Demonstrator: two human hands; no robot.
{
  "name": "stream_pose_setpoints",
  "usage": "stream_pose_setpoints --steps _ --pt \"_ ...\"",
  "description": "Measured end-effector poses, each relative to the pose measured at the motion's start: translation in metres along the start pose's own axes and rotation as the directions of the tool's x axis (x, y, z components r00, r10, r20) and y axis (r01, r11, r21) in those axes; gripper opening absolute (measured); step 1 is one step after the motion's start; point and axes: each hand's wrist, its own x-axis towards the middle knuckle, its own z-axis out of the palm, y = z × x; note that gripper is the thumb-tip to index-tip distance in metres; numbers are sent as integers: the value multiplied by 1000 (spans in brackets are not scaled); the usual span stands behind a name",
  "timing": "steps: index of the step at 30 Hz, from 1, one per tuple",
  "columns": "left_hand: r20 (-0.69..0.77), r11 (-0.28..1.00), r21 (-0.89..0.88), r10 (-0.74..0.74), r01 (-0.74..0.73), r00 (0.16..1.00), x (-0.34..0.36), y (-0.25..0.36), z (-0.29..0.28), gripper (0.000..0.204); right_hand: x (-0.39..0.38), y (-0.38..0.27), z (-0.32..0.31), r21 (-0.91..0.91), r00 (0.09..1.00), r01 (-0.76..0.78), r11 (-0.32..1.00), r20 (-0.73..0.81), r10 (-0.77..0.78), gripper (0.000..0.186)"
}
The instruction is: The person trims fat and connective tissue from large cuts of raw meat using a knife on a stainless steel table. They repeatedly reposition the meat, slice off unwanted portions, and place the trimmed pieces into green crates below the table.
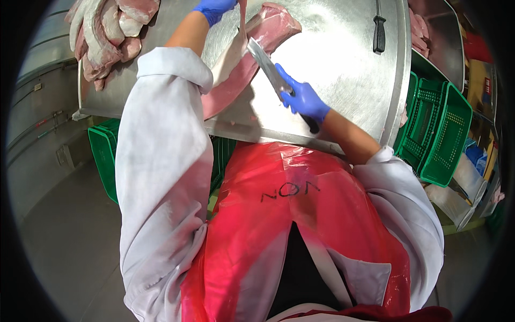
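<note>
On the steel table [343,86], a long pink piece of meat [236,86] lies diagonally, with a pale strip [225,61] lifted along its left side. My blue-gloved left hand [214,9] grips the top of that strip at the upper edge of the view, its fingertips partly out of sight. My blue-gloved right hand [303,96] is closed on a black-handled knife [263,59], thumb and forefinger along the blade, whose tip is at the strip where it joins the meat.
Several pale meat pieces [115,40] are piled at the left. A second black-handled tool [379,35] lies at the right. Beyond are a tray with meat [421,29] and green crates [440,129]; another crate [102,150] is below the table at left.
</note>
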Motion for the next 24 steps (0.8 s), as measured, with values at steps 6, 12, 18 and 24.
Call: stream_pose_setpoints --steps 6,12,18,24 --pt "-10 931 267 261 -249 965 -3 -11 -7 21 71 -32 -11 -121 992 49 991 -112 -63 75" --pt "70 902 -388 -177 190 982 -25 -29 -23 23 21 -24 -6 -181 997 37 983 74 -24 77" --pt "6 881 -457 -134 122 991 -48 -8 -26 20 63 -48 10 -137 999 47 990 21 -44 74" --pt "-44 934 -317 -189 166 981 -135 -49 -25 17 32 -42 23 -198 998 -8 980 57 20 72"
